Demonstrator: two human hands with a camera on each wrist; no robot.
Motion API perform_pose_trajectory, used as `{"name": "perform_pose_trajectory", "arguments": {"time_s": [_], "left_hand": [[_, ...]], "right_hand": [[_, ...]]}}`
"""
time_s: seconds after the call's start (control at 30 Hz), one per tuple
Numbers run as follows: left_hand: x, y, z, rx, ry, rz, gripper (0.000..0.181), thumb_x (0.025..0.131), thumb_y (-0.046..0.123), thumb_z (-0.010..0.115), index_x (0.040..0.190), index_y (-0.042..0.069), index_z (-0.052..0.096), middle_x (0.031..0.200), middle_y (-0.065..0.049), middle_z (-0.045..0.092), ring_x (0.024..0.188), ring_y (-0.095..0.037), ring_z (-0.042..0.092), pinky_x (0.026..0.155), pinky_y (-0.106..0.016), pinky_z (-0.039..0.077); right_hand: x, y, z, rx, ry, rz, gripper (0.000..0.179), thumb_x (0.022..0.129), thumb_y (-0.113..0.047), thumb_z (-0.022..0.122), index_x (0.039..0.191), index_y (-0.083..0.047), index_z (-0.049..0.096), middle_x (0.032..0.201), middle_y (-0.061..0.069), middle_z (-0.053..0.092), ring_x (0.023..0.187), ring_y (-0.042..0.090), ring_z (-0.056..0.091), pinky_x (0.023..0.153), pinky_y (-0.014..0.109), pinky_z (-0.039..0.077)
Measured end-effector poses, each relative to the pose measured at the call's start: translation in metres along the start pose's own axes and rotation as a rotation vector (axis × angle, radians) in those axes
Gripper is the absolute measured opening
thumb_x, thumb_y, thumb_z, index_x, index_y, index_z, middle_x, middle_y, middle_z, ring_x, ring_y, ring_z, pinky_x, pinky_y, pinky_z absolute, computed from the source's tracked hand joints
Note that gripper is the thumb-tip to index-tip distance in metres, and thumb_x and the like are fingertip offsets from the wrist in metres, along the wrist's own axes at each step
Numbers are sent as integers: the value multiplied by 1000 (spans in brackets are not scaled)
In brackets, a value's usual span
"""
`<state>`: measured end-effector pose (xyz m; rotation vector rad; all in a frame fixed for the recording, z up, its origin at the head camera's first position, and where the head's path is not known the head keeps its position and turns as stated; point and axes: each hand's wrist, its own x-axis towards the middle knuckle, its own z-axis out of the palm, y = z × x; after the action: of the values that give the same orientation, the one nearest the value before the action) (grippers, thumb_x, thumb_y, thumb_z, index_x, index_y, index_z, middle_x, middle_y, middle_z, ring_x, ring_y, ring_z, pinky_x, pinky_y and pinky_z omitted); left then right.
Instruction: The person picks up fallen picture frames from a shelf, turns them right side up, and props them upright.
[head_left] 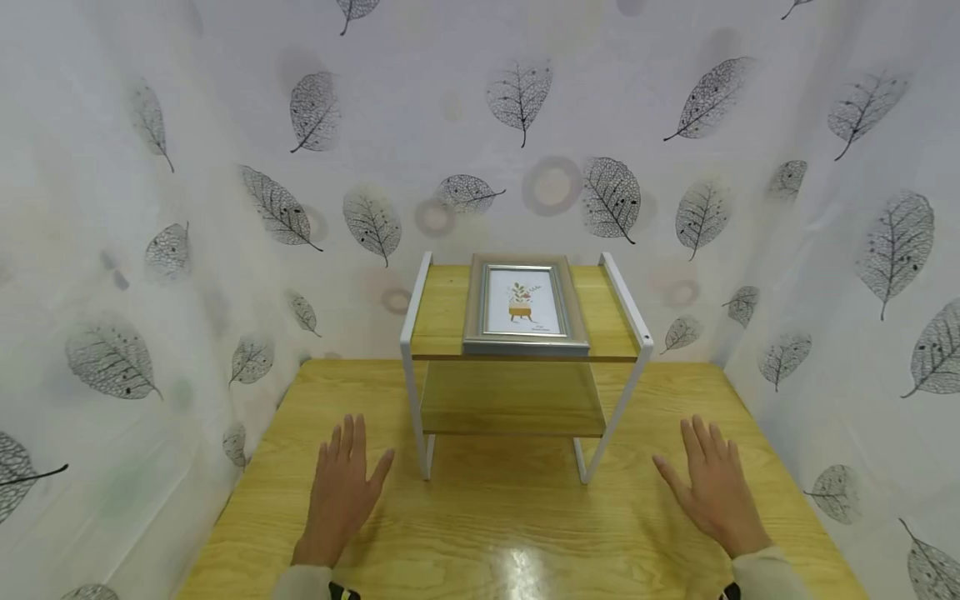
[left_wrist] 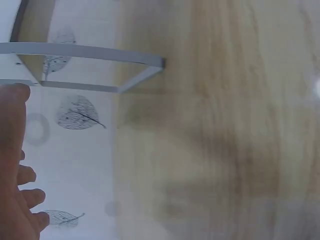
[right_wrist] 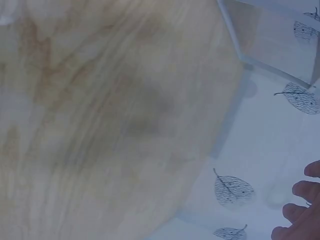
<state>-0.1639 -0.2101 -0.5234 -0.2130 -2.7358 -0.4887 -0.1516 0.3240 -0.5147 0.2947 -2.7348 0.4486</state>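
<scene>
A picture frame (head_left: 579, 321) with a potted-plant print lies flat on the upper board of a small two-tier shelf (head_left: 513, 400) with white metal sides. To the left of the shelf is my left hand (head_left: 341, 492), palm down over the table, fingers straight and thumb spread. My right hand (head_left: 712, 492) has the same pose on the other side of the shelf. Neither hand holds anything. The left wrist view shows the left hand (left_wrist: 15, 165) at its left edge, near the shelf's white leg (left_wrist: 100, 52). Fingertips of the right hand (right_wrist: 302, 210) enter the right wrist view at lower right.
The shelf stands toward the back of a wooden table (head_left: 480, 533). A pale curtain (head_left: 465, 125) printed with dark leaves hangs behind the table and along both sides. The lower board (head_left: 513, 400) sits between the shelf's legs, above the tabletop.
</scene>
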Motion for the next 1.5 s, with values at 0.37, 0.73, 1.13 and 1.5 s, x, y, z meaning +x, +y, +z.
{"name": "perform_pose_trajectory", "arguments": {"time_s": [0.37, 0.73, 1.13, 1.5], "left_hand": [[32, 16, -48, -25, 218, 101, 75, 99, 30, 66, 149, -15, 33, 149, -39, 38, 133, -56, 42, 106, -69, 35], [74, 42, -115, -141, 234, 53, 72, 105, 36, 55, 155, -9, 28, 156, -34, 31, 140, -52, 36, 109, -65, 34], [119, 87, -155, -273, 266, 105, 67, 107, 40, 49, 153, -5, 35, 155, -24, 41, 139, -45, 42, 111, -60, 36], [148, 137, -164, -351, 200, 113, 64, 106, 40, 50, 149, -6, 41, 145, -24, 51, 132, -39, 51, 108, -53, 43]], "right_hand": [[40, -9, -49, 14, 102, -37, 74, 105, -39, 55, 153, 11, 28, 155, 38, 28, 143, 58, 21, 117, 69, 7], [94, -34, -117, 57, 267, -85, 72, 106, -40, 51, 154, 9, 28, 158, 32, 27, 146, 52, 22, 118, 63, 16], [159, -81, -156, 170, 365, -197, 72, 103, -45, 54, 152, 6, 37, 153, 29, 36, 141, 49, 33, 115, 62, 26], [188, -121, -154, 203, 282, -221, 65, 103, -38, 57, 146, 8, 43, 141, 31, 45, 126, 49, 45, 103, 64, 39]]}}
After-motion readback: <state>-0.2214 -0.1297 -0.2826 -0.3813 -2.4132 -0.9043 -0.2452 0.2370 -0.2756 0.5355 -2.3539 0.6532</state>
